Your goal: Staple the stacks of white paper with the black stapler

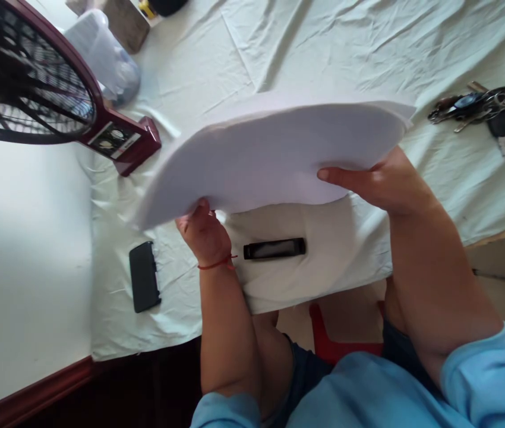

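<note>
A stack of white paper sheets is held up above the table, bowed along its far edge. My left hand grips its near left edge, thumb on top and a red string at the wrist. My right hand pinches the right side, the thumb lying flat over the top sheet; its other fingers are hidden under the paper. On the cloth below, between my forearms, lies a small black stapler-like object; its exact kind is unclear.
A black phone or phone case lies left of my left arm. A dark red fan and a clear plastic container stand at the far left. A bunch of keys rests at the right. A pale cloth covers the table.
</note>
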